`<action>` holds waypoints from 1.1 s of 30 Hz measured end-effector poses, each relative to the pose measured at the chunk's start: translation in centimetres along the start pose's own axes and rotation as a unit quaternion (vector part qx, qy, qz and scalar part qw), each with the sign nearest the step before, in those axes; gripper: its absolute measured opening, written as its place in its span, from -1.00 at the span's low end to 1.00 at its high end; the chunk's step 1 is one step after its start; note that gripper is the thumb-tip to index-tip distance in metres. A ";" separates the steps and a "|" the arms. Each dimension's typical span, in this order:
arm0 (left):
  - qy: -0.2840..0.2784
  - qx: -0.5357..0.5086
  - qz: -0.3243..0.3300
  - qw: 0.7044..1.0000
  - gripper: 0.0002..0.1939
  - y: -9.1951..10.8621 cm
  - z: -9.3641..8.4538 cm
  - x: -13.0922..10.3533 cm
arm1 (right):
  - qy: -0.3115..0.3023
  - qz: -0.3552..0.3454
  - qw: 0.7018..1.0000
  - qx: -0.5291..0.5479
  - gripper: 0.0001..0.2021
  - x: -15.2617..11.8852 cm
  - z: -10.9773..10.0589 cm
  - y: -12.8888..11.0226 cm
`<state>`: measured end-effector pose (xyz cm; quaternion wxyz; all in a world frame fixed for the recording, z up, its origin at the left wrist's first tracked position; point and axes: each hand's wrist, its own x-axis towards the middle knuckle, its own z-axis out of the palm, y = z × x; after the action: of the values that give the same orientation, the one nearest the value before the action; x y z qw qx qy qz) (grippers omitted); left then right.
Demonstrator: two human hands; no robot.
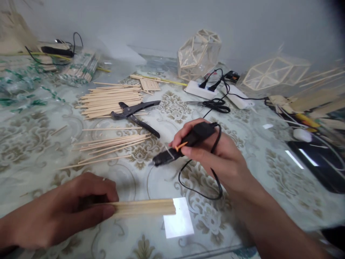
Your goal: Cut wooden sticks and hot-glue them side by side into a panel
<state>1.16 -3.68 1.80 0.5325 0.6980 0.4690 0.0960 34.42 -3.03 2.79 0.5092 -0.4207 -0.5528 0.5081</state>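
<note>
My left hand [72, 208] pinches a row of pale wooden sticks [144, 208] by its left end, low over the table in front of me. The sticks lie side by side, and their right end reaches a bright white square [180, 225], paper or a reflection, I cannot tell which. In my right hand [215, 154] is a black glue gun [172, 154] with an orange trigger and a thin wire stand, its nozzle pointing left and down above the tabletop. Its black cord loops beneath the wrist. The nozzle and the held sticks are apart.
Loose wooden sticks [113, 97] lie to the back left, with black-handled pliers [137, 111] across some. Behind are scissors [212, 104], a white power strip [201, 89] and stick-frame polyhedra [198, 54]. A dark phone-like slab [320, 167] lies right; packaged sticks [81, 66] lie far left.
</note>
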 end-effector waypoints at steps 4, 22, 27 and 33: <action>-0.059 -0.045 -0.016 0.997 -0.56 1.3 -0.9 1.2 | 0.120 -0.027 0.992 -0.012 -0.80 0.5 -0.5 0.6; 0.063 -0.124 0.036 0.990 -0.55 -0.5 1.0 1.6 | 0.010 -0.162 0.974 -0.156 -0.56 -1.7 2.4 1.1; 0.048 -0.136 0.025 0.989 -0.60 -0.3 1.0 1.5 | -0.086 -0.144 0.962 -0.216 -0.64 -1.2 2.4 1.1; 0.013 -0.167 0.005 0.986 -0.64 0.6 0.9 1.2 | -0.097 -0.151 0.953 -0.246 -0.70 -1.0 2.4 1.3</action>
<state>2.70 -3.42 1.46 0.6348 0.6006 0.4496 0.1849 32.13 -4.16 1.49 0.4045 -0.3933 -0.7643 0.3122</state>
